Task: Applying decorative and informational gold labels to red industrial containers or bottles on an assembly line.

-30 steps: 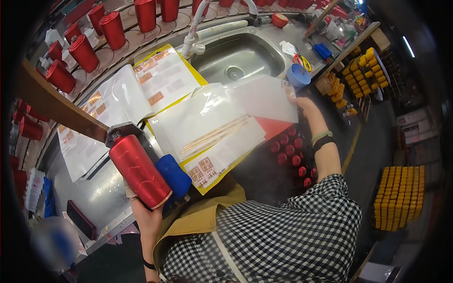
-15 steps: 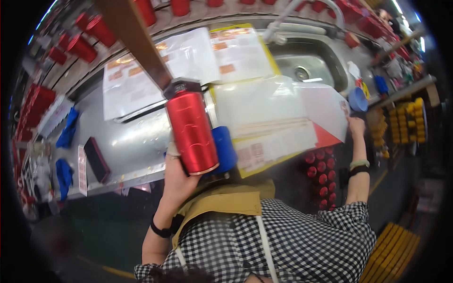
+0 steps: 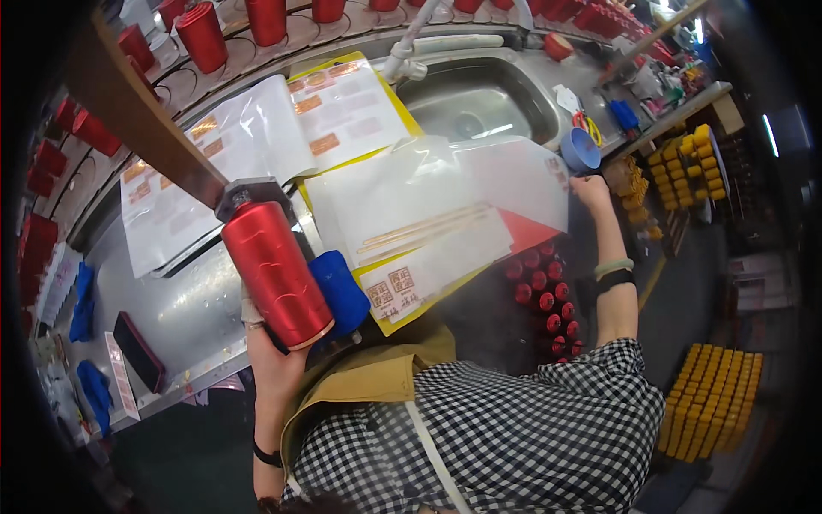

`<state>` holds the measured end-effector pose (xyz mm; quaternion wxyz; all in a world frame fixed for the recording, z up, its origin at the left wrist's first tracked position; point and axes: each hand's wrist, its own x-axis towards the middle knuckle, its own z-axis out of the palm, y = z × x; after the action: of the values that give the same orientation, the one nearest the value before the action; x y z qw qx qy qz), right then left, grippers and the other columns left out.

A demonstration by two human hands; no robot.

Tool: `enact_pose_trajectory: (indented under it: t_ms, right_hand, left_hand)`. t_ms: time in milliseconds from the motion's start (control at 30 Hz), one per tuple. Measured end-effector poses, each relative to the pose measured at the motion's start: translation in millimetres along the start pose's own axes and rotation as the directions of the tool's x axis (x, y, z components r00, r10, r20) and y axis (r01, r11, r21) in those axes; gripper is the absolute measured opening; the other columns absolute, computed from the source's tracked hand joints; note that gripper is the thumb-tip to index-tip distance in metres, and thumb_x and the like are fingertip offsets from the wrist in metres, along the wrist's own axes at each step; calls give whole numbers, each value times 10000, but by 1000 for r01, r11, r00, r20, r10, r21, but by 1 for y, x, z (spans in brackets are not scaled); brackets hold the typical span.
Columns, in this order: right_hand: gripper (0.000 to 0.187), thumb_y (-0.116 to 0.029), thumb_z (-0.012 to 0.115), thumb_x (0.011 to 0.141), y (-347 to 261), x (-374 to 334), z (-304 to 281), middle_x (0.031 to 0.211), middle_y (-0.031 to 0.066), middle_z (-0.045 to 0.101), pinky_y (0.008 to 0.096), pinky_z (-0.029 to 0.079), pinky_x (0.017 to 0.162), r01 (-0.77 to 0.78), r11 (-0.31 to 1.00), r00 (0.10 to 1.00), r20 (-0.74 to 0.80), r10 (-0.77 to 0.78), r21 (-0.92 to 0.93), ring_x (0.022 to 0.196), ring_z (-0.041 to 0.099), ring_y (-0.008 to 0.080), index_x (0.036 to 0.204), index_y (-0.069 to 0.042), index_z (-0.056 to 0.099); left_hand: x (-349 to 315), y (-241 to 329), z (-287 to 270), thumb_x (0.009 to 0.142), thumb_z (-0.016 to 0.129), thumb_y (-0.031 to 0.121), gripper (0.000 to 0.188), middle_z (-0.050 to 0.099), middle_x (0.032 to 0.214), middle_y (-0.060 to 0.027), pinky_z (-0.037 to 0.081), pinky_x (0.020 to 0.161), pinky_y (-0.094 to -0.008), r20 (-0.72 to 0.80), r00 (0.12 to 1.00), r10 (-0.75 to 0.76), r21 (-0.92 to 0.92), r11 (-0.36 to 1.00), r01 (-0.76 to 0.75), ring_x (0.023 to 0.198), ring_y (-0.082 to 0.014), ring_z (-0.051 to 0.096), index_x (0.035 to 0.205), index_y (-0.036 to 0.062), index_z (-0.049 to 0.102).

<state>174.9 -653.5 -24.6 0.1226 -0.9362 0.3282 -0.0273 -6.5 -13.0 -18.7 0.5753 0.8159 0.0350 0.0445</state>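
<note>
Red metallic cylinder (image 3: 278, 278): tilted, nine o'clock.
Left hand (image 3: 279, 367): eight o'clock, against cylinder's lower end; partly hidden, cannot tell its grip.
Right hand (image 3: 592, 194): two o'clock, half-curled at translucent plastic sheet (image 3: 514, 176); pinch unclear.

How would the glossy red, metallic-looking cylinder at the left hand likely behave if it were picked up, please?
The glossy red cylinder may feel slippery, since its surface shines. It would probably roll if laid on its side, given its round body. It looks stiff rather than floppy, as its sides run straight.
</note>
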Motion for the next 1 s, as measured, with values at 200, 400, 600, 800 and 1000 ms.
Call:
enact_pose_trajectory:
  t_ms: [200,400,600,800,1000]
  right_hand:
    - [373,-347,766,940,-1,-18,22,656,60,593,371,332,430,-354,870,924,275,267,343,467,477,175,822,1,704]
    - [333,-356,772,930,36,1,40,753,107,670,428,483,557,-272,902,962,107,251,335,645,646,265,874,-30,734]
    - [169,-241,708,938,-39,-67,5,1069,107,691,461,593,802,95,901,893,-363,-265,-424,964,721,326,1011,-90,693]
    - [147,-200,748,905,-152,-97,-26,979,121,695,451,568,768,614,772,709,-314,-631,-164,921,710,342,960,-71,704]
    - [218,-237,741,892,-230,-2,44,977,142,749,423,550,815,614,779,777,79,-625,129,904,713,332,1015,-56,754]
  left_hand:
    - [1,8,0,748,968,195,1065,486,1504,-159,440,1132,-394,7,1000,20,16,1000,-20,1356,-261,515,1582,1,334]
    - [2,7,-1,748,968,209,1076,481,1514,-164,433,1140,-401,2,1000,26,36,999,-26,1364,-268,512,1586,-3,327]
    - [1,11,-2,755,959,187,1053,499,1490,-159,428,1139,-395,13,1000,-24,18,1000,24,1347,-264,525,1581,-3,333]
    - [3,10,-1,770,941,145,1000,527,1454,-142,443,1119,-390,14,1000,20,-8,1000,-20,1320,-248,545,1568,10,353]
    - [7,41,-12,690,996,216,1101,529,1488,-157,459,1134,-413,153,950,-273,-95,953,289,1343,-266,564,1561,8,355]
